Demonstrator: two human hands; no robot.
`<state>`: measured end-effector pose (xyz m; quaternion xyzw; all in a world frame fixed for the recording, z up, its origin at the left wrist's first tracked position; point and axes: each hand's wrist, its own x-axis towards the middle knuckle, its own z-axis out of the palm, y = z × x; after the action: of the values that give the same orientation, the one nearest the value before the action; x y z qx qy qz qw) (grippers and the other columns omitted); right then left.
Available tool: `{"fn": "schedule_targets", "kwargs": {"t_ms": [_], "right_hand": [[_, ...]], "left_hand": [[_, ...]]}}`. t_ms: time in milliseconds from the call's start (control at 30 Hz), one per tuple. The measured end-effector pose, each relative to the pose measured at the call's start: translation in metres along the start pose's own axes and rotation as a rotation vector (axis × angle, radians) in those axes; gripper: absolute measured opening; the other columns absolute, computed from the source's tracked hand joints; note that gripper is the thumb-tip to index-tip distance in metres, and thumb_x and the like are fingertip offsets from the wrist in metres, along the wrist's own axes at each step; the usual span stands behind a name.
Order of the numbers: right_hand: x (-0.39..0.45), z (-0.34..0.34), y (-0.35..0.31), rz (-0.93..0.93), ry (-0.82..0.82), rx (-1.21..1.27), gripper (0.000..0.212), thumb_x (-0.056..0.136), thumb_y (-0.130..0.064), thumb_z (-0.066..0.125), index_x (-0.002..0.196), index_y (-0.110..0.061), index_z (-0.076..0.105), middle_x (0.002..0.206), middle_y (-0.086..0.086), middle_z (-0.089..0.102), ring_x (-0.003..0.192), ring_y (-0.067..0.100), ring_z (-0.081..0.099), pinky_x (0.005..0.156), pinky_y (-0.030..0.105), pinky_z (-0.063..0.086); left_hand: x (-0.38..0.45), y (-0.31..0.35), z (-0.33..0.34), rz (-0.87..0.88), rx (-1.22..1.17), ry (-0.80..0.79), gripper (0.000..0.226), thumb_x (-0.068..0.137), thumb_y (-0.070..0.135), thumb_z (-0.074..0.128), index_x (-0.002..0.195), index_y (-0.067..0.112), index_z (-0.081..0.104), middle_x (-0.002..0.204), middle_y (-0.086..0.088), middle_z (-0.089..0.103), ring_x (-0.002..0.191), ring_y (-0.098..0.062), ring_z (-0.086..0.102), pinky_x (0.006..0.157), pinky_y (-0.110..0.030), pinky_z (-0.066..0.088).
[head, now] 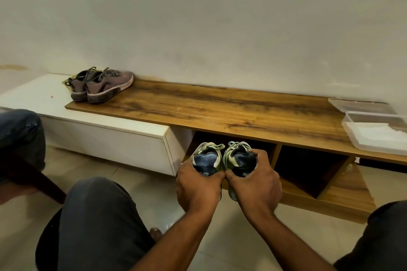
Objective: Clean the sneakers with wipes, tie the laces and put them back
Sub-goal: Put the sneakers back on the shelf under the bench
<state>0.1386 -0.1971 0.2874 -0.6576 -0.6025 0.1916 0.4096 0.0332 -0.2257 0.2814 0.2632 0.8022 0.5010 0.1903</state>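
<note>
We hold the pair of pale green and navy lace-up sneakers [223,158] by their heels at the mouth of the left open compartment [262,149] under the wood-grain bench top [220,110]. Our left hand [198,185] grips the left heel; our right hand [253,182] grips the right heel, fingers curled over the collar. We judge these shoes light, with soft uppers and a firmer heel counter and sole; the heel is therefore the sound place to grasp. Laces appear tied. A second pair, grey-brown sneakers [101,86], rests on the bench top, well apart from the clear plastic wipe box [374,132].
</note>
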Motion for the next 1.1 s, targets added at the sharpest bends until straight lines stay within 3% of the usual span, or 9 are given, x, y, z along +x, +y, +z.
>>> {"fn": "schedule_targets", "kwargs": {"t_ms": [133,233,367,533,633,767,900,1100], "right_hand": [[0.017,0.018,0.009,0.037,0.022,-0.021,0.070,0.062,-0.047,0.093,0.119,-0.035,0.055,0.101,-0.013,0.071,0.094,0.017,0.070,0.071,0.033,0.057],[0.032,0.035,0.020,0.062,0.036,-0.004,0.073,0.062,-0.044,0.094,0.123,-0.034,0.055,0.104,-0.010,0.072,0.094,0.018,0.071,0.072,0.036,0.060],[0.050,0.063,0.041,0.087,0.047,0.021,0.078,0.061,-0.041,0.095,0.127,-0.032,0.054,0.107,-0.007,0.073,0.093,0.018,0.072,0.071,0.037,0.061],[0.067,0.103,0.069,0.140,0.048,0.024,0.081,0.059,-0.044,0.095,0.128,-0.034,0.053,0.106,-0.005,0.075,0.092,0.021,0.073,0.069,0.036,0.060],[0.073,0.127,0.085,0.170,0.042,0.034,0.083,0.060,-0.049,0.094,0.130,-0.035,0.052,0.110,-0.004,0.074,0.095,0.022,0.072,0.072,0.038,0.061],[0.074,0.156,0.102,0.226,0.035,0.040,0.082,0.063,-0.043,0.094,0.132,-0.034,0.051,0.113,0.000,0.074,0.098,0.026,0.072,0.073,0.037,0.059],[0.070,0.181,0.127,0.237,-0.022,0.018,0.085,0.065,-0.042,0.093,0.136,-0.036,0.048,0.117,0.001,0.073,0.102,0.028,0.070,0.075,0.035,0.056],[0.073,0.211,0.164,0.239,-0.032,0.042,0.090,0.064,-0.038,0.094,0.140,-0.035,0.045,0.125,0.006,0.070,0.107,0.030,0.070,0.082,0.043,0.061]], "left_hand": [[0.017,-0.003,0.021,-0.019,-0.041,-0.023,0.049,0.063,0.029,0.096,0.097,0.036,0.062,0.091,0.014,0.066,0.077,-0.007,0.061,0.062,-0.024,0.046],[0.034,-0.007,0.040,-0.028,-0.026,-0.032,0.055,0.061,0.032,0.098,0.097,0.038,0.057,0.093,0.012,0.063,0.085,-0.014,0.064,0.072,-0.031,0.055],[0.058,-0.023,0.068,-0.018,0.012,-0.038,0.061,0.054,0.035,0.098,0.105,0.036,0.064,0.104,0.011,0.068,0.093,-0.015,0.068,0.078,-0.035,0.059],[0.085,-0.046,0.100,-0.010,0.012,-0.071,0.060,0.054,0.033,0.098,0.101,0.035,0.060,0.104,0.011,0.068,0.089,-0.010,0.064,0.072,-0.024,0.047],[0.099,-0.067,0.117,0.001,0.004,-0.070,0.062,0.053,0.029,0.098,0.105,0.031,0.064,0.103,0.012,0.067,0.092,-0.011,0.067,0.072,-0.020,0.048],[0.108,-0.099,0.135,0.003,-0.029,-0.111,0.070,0.056,0.018,0.099,0.115,0.029,0.064,0.103,0.018,0.058,0.095,-0.004,0.058,0.069,0.001,0.034],[0.114,-0.125,0.153,-0.040,-0.037,-0.125,0.072,0.058,0.018,0.101,0.120,0.022,0.064,0.103,0.017,0.057,0.097,-0.004,0.056,0.066,0.006,0.031],[0.135,-0.162,0.180,-0.018,-0.024,-0.189,0.083,0.057,0.014,0.101,0.130,0.016,0.064,0.115,0.014,0.060,0.107,-0.005,0.058,0.075,0.007,0.037]]}}
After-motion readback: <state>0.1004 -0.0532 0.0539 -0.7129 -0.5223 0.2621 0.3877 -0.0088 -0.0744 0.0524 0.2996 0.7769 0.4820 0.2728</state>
